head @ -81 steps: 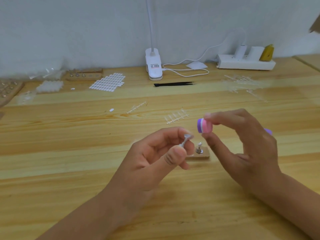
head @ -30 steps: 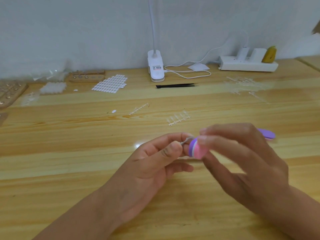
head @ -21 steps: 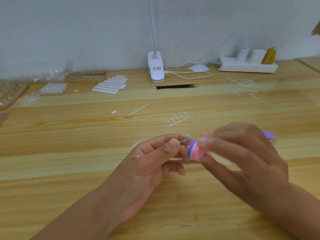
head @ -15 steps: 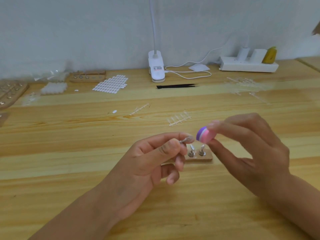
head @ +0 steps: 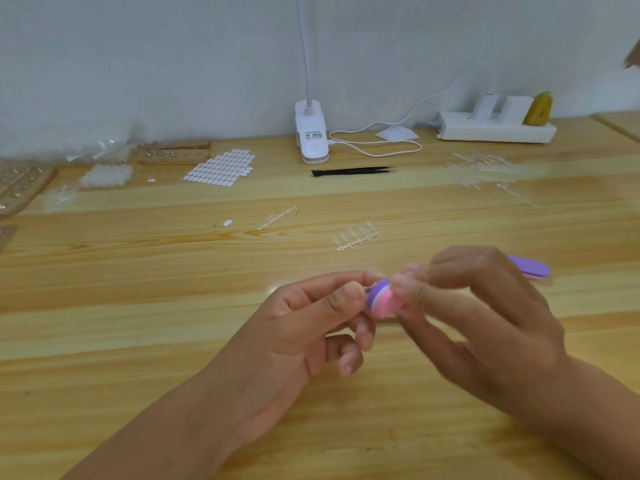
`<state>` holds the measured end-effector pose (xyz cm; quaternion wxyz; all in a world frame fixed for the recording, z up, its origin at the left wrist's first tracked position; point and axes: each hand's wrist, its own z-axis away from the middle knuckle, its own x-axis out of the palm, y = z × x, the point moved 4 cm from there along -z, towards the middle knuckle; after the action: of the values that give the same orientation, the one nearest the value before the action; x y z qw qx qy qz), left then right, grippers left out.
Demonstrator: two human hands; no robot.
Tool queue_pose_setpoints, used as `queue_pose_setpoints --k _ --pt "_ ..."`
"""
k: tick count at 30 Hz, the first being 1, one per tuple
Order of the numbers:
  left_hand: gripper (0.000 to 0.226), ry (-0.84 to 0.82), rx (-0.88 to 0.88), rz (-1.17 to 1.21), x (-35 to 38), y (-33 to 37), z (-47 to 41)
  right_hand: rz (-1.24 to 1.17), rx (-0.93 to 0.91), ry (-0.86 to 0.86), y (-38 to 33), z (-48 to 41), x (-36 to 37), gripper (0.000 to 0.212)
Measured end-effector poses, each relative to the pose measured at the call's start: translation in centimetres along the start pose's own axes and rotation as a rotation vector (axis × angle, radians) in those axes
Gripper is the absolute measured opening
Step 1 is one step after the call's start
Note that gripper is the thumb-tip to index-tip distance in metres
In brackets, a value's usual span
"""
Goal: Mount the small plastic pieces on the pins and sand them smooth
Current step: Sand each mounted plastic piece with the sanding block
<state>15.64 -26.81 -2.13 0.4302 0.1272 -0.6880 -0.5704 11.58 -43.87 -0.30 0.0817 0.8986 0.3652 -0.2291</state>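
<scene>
While the pink-and-purple foam sanding block (head: 382, 301) sat against the tip of the small metal pin (head: 367, 288) just below the frame's centre, both hands were closed on their tools. The left hand (head: 304, 327) pinched the pin's stem between thumb and forefinger, its lower fingers loosely curled beneath. The right hand (head: 485, 317), blurred, gripped the block with fingertips on top and, as far as the blur allowed, the thumb below. The small plastic piece itself was hidden between block and fingertips (presumably seated on the pin's head), above the pale wooden table (head: 138, 271). I judged that piece featherlight, thin and springy enough to flick off its mount or crack under a hard stroke. The hold therefore belonged on the rigid stem close beneath the head, never on the plastic. The block looked soft and forgiving, best gripped by its sides, leaving the abrasive face free. Light, short passes seemed wise.
</scene>
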Motion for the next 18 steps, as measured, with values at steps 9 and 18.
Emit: queue_pose_setpoints --k 9,18 --pt "0.033 0.038 -0.018 -0.008 0.4 0.0 0.1 -0.034 0.008 -0.036 0.8 0.1 0.0 0.031" --pt "0.035 0.029 -0.013 -0.038 0.6 -0.1 0.0 -0.119 0.031 -0.072 1.0 0.4 0.8 0.031"
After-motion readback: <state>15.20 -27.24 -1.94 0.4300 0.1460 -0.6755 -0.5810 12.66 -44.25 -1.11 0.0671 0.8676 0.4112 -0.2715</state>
